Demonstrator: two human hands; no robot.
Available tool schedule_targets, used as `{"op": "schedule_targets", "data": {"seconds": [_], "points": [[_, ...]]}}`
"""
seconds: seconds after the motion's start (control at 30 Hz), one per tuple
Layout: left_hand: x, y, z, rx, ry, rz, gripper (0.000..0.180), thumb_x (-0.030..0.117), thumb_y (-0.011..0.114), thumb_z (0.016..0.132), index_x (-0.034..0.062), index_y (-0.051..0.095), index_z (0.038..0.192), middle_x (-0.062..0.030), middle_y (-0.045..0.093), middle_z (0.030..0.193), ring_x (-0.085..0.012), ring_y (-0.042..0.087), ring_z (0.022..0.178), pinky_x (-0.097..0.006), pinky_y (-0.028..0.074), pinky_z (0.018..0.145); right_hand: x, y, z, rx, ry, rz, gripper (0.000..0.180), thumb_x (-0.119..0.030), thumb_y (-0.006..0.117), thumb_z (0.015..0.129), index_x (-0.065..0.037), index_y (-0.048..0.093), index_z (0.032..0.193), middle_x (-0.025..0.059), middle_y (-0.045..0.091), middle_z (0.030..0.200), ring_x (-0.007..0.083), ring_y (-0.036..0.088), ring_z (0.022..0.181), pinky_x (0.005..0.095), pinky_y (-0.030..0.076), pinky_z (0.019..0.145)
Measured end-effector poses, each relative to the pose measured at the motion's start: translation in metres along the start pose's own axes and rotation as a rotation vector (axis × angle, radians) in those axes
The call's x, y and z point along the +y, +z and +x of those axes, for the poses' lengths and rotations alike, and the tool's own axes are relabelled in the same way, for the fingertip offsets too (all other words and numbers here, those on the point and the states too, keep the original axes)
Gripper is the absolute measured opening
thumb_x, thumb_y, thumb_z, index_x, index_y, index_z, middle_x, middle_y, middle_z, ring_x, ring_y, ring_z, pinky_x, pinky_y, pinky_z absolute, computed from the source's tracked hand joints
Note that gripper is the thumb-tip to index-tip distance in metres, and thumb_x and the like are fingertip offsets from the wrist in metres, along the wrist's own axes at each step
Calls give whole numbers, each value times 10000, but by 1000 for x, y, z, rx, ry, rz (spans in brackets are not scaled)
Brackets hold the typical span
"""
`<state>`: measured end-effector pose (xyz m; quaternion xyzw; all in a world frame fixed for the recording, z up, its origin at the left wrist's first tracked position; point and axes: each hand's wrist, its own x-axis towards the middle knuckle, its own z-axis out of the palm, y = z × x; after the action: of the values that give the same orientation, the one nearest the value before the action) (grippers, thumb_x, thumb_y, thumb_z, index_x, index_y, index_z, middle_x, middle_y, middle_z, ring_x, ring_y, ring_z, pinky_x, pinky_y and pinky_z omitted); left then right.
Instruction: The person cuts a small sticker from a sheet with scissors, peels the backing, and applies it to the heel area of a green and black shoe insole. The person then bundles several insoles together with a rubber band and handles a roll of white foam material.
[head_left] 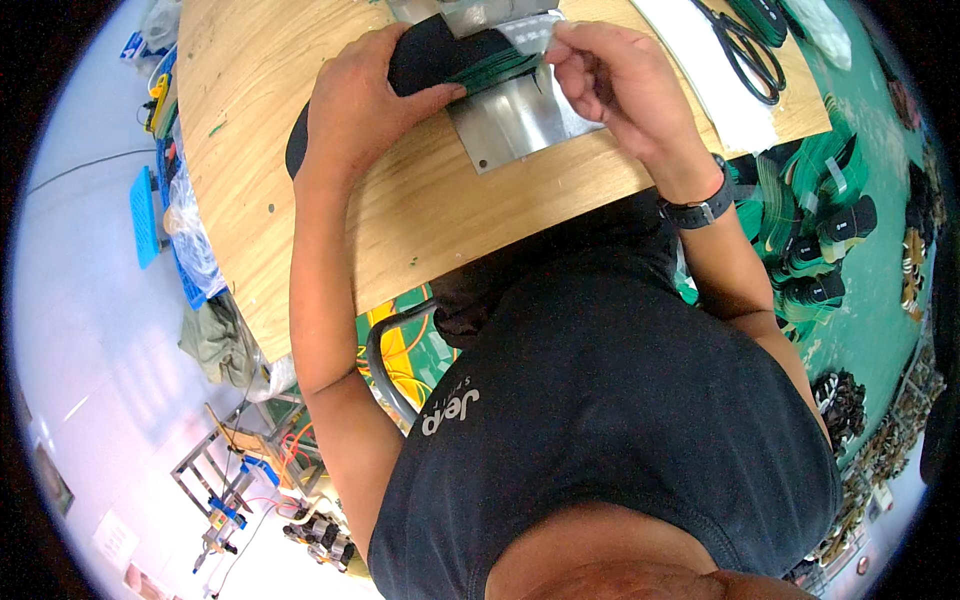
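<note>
My left hand [365, 105] is closed over a folded bundle of black and green fabric pieces [420, 58], its thumb lying along the green layered edges. The bundle rests on the wooden table, its green end over a shiny metal plate [505, 125]. My right hand [625, 85] pinches a small translucent strip with pale marks [532, 35] between thumb and fingers, at the bundle's right end. The remaining fingers of that hand are curled. Whether the strip is stuck to the fabric I cannot tell.
The wooden table [400, 235] ends just before my body. At its right lie a white sheet [690, 50] and a black cord loop [755, 60]. Several green and black fabric bundles [815, 240] are piled below on the right. Plastic bags [185, 230] hang past the left edge.
</note>
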<state>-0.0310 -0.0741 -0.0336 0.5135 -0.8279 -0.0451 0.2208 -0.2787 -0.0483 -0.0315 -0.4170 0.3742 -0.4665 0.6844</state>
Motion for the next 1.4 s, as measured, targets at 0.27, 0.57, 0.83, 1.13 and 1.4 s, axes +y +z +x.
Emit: {"op": "schedule_targets", "data": {"seconds": [0.27, 0.57, 0.83, 1.13, 1.4], "points": [[-1, -4, -2, -51, -28, -76, 572, 358, 706, 761, 26, 558, 1203, -196, 647, 1040, -346, 622, 959, -389, 483, 850, 4, -17, -29, 275, -196, -54, 251, -211, 524, 951, 2, 617, 855, 37, 549, 605, 102, 469, 484, 197, 349, 445], [-16, -11, -9, 251, -218, -602, 380, 67, 480, 799, 7, 582, 1160, -101, 672, 902, -192, 610, 765, -285, 486, 742, 18, -27, 3, 354, -125, -42, 243, -224, 563, 918, -16, 645, 822, 31, 592, 603, 80, 503, 448, 203, 376, 420], [0, -12, -5, 222, -386, -604, 448, 400, 470, 973, -5, 656, 1026, -45, 637, 821, -105, 511, 756, -260, 434, 708, 25, -4, 9, 154, 46, -160, 279, -256, 580, 904, -12, 633, 780, 41, 598, 595, 88, 536, 434, 200, 384, 397], [5, -19, -8, 162, -435, -536, 464, 408, 484, 964, -32, 623, 926, -76, 606, 835, -133, 496, 799, -270, 415, 768, 20, 2, 11, 142, 112, -220, 265, -249, 593, 910, -32, 633, 763, 32, 589, 571, 71, 508, 419, 171, 359, 391], [-2, -11, -8, 222, -276, -515, 425, 362, 482, 976, -30, 619, 886, -78, 561, 689, -121, 456, 672, -277, 415, 645, 24, -3, 13, 96, 76, -174, 275, -261, 600, 888, -18, 638, 764, 44, 605, 588, 87, 538, 428, 191, 370, 384]]}}
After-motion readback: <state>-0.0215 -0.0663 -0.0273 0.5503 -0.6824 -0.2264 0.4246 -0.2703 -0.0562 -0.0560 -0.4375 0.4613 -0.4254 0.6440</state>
